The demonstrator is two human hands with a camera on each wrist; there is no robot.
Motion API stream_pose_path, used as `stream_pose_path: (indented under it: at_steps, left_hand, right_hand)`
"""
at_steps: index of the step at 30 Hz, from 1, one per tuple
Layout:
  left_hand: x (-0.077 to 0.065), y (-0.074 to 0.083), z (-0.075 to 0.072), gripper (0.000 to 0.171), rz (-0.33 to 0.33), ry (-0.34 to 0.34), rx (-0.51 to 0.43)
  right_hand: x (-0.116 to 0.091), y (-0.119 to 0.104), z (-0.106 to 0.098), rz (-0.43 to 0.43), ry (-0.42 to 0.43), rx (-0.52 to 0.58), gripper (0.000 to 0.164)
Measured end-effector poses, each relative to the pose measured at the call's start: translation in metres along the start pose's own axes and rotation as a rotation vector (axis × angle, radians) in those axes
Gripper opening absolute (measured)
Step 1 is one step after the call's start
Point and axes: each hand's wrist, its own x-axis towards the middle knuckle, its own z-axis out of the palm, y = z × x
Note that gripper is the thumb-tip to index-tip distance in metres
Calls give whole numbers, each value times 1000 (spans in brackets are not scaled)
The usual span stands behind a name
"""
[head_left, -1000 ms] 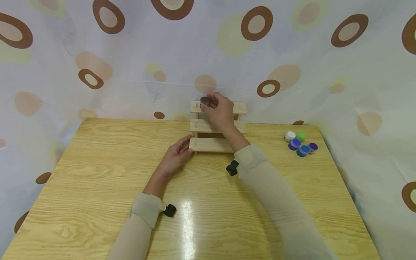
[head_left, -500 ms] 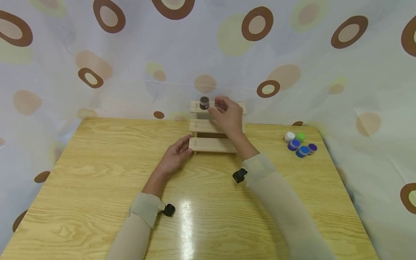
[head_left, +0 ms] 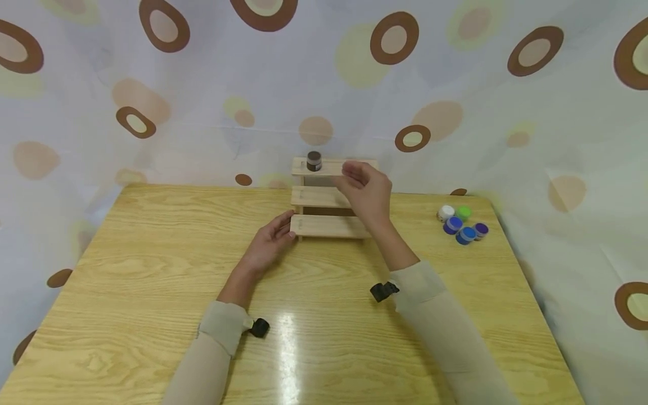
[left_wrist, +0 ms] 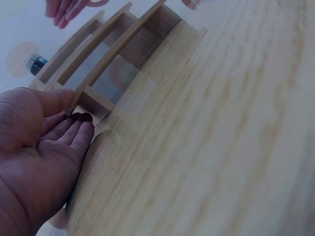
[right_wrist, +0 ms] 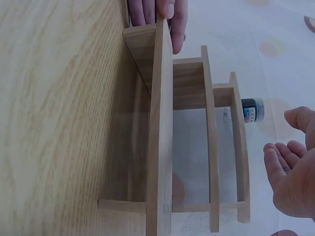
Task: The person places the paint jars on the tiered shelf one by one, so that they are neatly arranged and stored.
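A three-tier wooden display stand [head_left: 329, 226] stands at the table's back edge in the head view. On the left part of its top tier sits a small dark-lidded paint jar [head_left: 314, 162], upright. My left hand [head_left: 268, 246] holds the left end of the lowest tier; in the left wrist view its thumb lies on the board [left_wrist: 118, 51] with the fingers beneath. My right hand [head_left: 370, 194] is in front of the stand's right part, fingers loosely bent and holding nothing. In the right wrist view this hand is apart from the jar [right_wrist: 252, 110].
Several paint jars cluster at the table's right back: a white one [head_left: 446, 213], a green one [head_left: 463, 212], blue ones [head_left: 466, 235] and a purple one [head_left: 480, 231]. A patterned cloth [head_left: 202, 84] hangs close behind the stand and along the right side.
My right hand has let go of the dark-lidded paint jar on the top tier and moved back to the right and toward me. The left hand stays at the stand.
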Motion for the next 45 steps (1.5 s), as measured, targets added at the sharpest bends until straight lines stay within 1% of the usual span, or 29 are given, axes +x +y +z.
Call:
stream_pose_path:
  at_steps: [6, 8, 15, 18, 23, 28, 32, 41, 45]
  left_hand:
    - [0, 2, -2, 62, 7, -2, 5]
    - [0, 2, -2, 62, -2, 1, 1]
    - [-1, 1, -1, 63, -4, -8, -6]
    - [-1, 0, -1, 63, 2, -8, -2]
    - [0, -1, -2, 64, 3, -10, 3]
    - [-1, -1, -2, 64, 1, -14, 6]
    - [-2, -1, -2, 64, 3, -14, 13]
    - [0, -2, -2, 64, 15, -20, 6]
    - [0, -3, -2, 64, 10, -19, 3]
  right_hand:
    - [-19, -2, -9, -17, -8, 4, 34]
    - [-26, -1, -13, -17, -13, -3, 34]
    - [-56, 6, -27, 11, -53, -58, 34]
    - [-67, 10, -34, 19, -66, -61, 34]
    - [-79, 18, -47, 36, -49, -47, 33]
    - [-85, 24, -59, 33, -24, -70, 34]
    - [-87, 28, -66, 33, 0, -112, 34]
    - [-88, 45, -85, 87, 82, -132, 33]
    - [-87, 48, -94, 139, 133, -123, 33]
